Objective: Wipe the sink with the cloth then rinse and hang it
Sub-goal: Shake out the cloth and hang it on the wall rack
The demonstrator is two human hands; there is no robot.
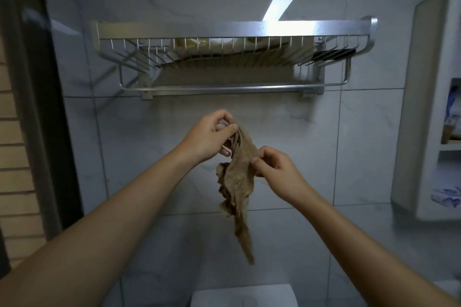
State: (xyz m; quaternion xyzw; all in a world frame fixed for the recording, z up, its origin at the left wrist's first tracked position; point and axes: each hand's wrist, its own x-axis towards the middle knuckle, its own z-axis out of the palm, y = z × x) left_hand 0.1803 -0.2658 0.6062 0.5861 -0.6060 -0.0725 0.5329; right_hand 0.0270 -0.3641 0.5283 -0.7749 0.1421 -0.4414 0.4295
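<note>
A crumpled brown cloth (238, 182) hangs in the air in front of the tiled wall, its tail drooping down. My left hand (212, 136) pinches its top corner with thumb and fingers. My right hand (277, 172) pinches the cloth's right edge a little lower. Both hands are raised below a metal wall rack (234, 30) whose rail (224, 88) runs along its underside. No sink is in view.
The wire rack holds folded light cloths (224, 43). A white wall cabinet (434, 112) with open shelves stands at the right. A white cistern top with flush button (244, 296) sits at the bottom centre. A dark door frame (42, 107) lines the left.
</note>
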